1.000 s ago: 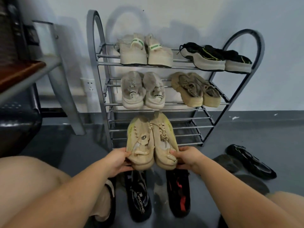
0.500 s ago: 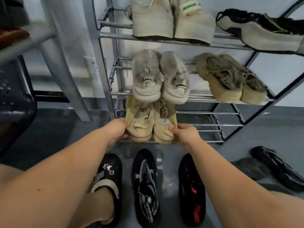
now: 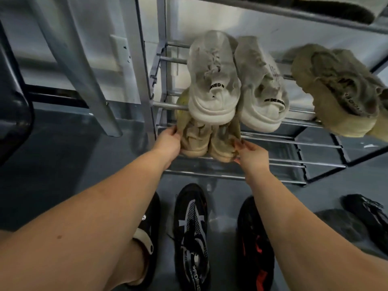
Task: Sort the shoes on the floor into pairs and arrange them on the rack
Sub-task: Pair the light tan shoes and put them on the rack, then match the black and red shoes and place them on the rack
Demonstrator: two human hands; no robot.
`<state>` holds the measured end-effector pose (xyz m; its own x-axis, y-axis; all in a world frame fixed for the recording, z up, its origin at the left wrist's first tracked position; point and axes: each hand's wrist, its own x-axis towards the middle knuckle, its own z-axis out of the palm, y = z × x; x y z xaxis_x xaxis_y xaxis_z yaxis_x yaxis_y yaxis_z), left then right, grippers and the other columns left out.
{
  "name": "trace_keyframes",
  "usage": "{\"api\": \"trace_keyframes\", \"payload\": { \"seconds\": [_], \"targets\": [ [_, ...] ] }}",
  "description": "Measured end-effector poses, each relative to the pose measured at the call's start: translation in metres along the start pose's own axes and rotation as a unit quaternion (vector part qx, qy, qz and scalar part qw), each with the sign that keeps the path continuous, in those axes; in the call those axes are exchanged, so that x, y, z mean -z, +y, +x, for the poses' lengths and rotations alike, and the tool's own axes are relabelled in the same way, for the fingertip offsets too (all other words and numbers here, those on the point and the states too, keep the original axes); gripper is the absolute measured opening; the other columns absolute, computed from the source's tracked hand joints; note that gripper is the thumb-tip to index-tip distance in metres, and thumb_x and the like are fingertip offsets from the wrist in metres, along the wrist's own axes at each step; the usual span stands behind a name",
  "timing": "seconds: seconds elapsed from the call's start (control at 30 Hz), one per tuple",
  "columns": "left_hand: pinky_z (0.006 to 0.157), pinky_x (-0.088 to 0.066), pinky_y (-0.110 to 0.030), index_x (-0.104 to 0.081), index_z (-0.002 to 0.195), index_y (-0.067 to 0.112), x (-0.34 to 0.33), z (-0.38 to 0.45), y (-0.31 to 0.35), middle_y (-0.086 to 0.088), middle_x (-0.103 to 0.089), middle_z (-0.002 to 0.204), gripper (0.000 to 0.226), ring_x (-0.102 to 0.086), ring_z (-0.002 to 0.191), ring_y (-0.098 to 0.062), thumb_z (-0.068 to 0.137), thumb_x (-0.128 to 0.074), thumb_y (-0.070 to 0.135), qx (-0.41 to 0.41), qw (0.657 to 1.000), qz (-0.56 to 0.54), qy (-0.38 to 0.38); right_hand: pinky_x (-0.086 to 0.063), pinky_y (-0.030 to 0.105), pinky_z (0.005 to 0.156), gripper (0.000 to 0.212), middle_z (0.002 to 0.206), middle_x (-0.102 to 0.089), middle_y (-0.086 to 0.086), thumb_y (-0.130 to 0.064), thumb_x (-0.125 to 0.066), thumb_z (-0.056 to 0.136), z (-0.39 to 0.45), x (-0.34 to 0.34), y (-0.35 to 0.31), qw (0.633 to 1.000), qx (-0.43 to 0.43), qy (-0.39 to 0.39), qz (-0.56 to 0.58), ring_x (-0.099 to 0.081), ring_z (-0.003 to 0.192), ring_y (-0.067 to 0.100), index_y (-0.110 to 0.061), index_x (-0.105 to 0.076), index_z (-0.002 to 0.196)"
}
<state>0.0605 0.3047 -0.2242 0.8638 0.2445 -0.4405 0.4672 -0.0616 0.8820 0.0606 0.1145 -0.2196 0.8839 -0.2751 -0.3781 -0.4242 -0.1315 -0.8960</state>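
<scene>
Mid-frame, on the rack (image 3: 273,162) — left hand (image 3: 168,141) and right hand (image 3: 252,156), fingers curled, gripping a pair of tan shoes (image 3: 201,139) by the heels.

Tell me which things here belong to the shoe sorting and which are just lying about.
Job: tan pair held by left hand and right hand; rack; black shoe with white pattern; black shoe with red.
Lying about: wall socket; grey metal leg.
</scene>
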Motion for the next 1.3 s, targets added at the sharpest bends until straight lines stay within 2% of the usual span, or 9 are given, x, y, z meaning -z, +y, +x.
{"api": "trace_keyframes", "payload": {
  "seconds": [0.1, 0.27, 0.4, 0.47, 0.53, 0.63, 0.73, 1.1, 1.3],
  "targets": [
    [0.111, -0.035, -0.037, -0.042, 0.141, 0.019, -0.003, -0.001, -0.006, -0.004, -0.051, 0.139, 0.041, -0.048, 0.127, -0.023, 0.1, -0.039, 0.02, -0.019, 1.0, 0.02, -0.014, -0.048, 0.042, 0.095, 0.034, 0.109, -0.07, 0.017, -0.032, -0.061, 0.09, -0.001, -0.001, 0.003, 0.998, 0.003, -0.012, -0.065, -0.063, 0.107, 0.032, -0.003, -0.069, 0.107],
    [0.111, -0.036, -0.039, -0.041, 0.142, 0.019, -0.003, 0.002, -0.01, -0.004, -0.052, 0.138, 0.042, -0.049, 0.127, -0.023, 0.1, -0.04, 0.021, -0.017, 1.0, 0.007, -0.017, -0.04, 0.027, 0.08, 0.035, 0.1, -0.065, -0.001, -0.042, -0.053, 0.093, -0.004, 0.001, -0.001, 0.992, -0.004, -0.078, -0.1, -0.058, 0.088, 0.015, -0.018, -0.063, 0.117],
    [0.116, -0.026, -0.038, -0.02, 0.15, 0.015, -0.006, -0.008, -0.01, -0.007, -0.031, 0.153, 0.059, -0.031, 0.14, -0.027, 0.098, -0.042, 0.032, -0.02, 0.994, 0.11, 0.011, -0.041, 0.028, 0.094, 0.05, 0.127, -0.06, -0.002, -0.035, -0.056, 0.091, -0.01, 0.007, -0.001, 0.977, 0.045, -0.125, -0.164, -0.056, 0.116, 0.018, -0.018, -0.047, 0.137],
    [0.12, -0.014, -0.038, -0.007, 0.152, 0.012, -0.006, -0.026, -0.013, -0.009, -0.011, 0.159, 0.07, -0.012, 0.147, -0.026, 0.096, -0.044, 0.036, -0.087, 0.958, 0.269, 0.044, -0.033, 0.036, 0.11, 0.071, 0.144, -0.045, 0.004, -0.042, -0.056, 0.089, -0.02, 0.013, 0.002, 0.947, 0.1, -0.112, -0.284, -0.04, 0.135, 0.023, -0.015, -0.028, 0.149],
    [0.122, -0.004, -0.037, -0.003, 0.151, 0.01, -0.007, -0.047, -0.017, -0.01, -0.002, 0.16, 0.073, -0.001, 0.148, -0.025, 0.096, -0.042, 0.039, -0.195, 0.881, 0.428, 0.049, -0.021, 0.044, 0.118, 0.085, 0.158, -0.021, 0.008, -0.051, -0.053, 0.087, -0.036, 0.022, 0.004, 0.897, 0.144, -0.101, -0.405, -0.017, 0.146, 0.027, -0.017, -0.012, 0.153],
    [0.121, 0.002, -0.037, 0.007, 0.151, 0.011, -0.015, -0.08, -0.028, -0.01, 0.007, 0.16, 0.074, 0.006, 0.148, -0.025, 0.098, -0.035, 0.042, -0.302, 0.763, 0.57, -0.038, -0.015, 0.046, 0.119, 0.085, 0.161, 0.001, 0.009, -0.052, -0.048, 0.091, -0.064, 0.042, 0.01, 0.824, 0.167, -0.099, -0.533, -0.003, 0.148, 0.028, -0.021, 0.002, 0.153],
    [0.12, 0.006, -0.036, 0.01, 0.15, 0.012, -0.032, -0.107, -0.038, -0.008, 0.013, 0.159, 0.073, 0.008, 0.148, -0.023, 0.098, -0.028, 0.047, -0.311, 0.697, 0.633, -0.126, -0.013, 0.045, 0.118, 0.085, 0.161, 0.009, 0.008, -0.053, -0.043, 0.093, -0.09, 0.066, 0.027, 0.774, 0.144, -0.105, -0.607, 0.001, 0.149, 0.027, -0.023, 0.009, 0.153],
    [0.12, 0.008, -0.034, 0.014, 0.149, 0.012, -0.085, -0.168, -0.082, -0.007, 0.017, 0.159, 0.077, 0.012, 0.147, -0.021, 0.097, -0.025, 0.053, -0.305, 0.608, 0.677, -0.281, -0.011, 0.044, 0.119, 0.085, 0.16, 0.013, 0.009, -0.054, -0.041, 0.093, -0.152, 0.149, 0.096, 0.688, 0.086, -0.142, -0.707, 0.004, 0.149, 0.027, -0.021, 0.011, 0.152],
    [0.12, 0.008, -0.035, 0.013, 0.15, 0.013, -0.118, -0.177, -0.08, -0.007, 0.017, 0.159, 0.077, 0.013, 0.147, -0.021, 0.097, -0.027, 0.052, -0.328, 0.596, 0.675, -0.286, -0.014, 0.044, 0.12, 0.083, 0.161, 0.01, 0.007, -0.052, -0.042, 0.094, -0.155, 0.198, 0.11, 0.738, 0.028, -0.111, -0.665, 0.002, 0.149, 0.026, -0.022, 0.009, 0.153]
  ]
}}
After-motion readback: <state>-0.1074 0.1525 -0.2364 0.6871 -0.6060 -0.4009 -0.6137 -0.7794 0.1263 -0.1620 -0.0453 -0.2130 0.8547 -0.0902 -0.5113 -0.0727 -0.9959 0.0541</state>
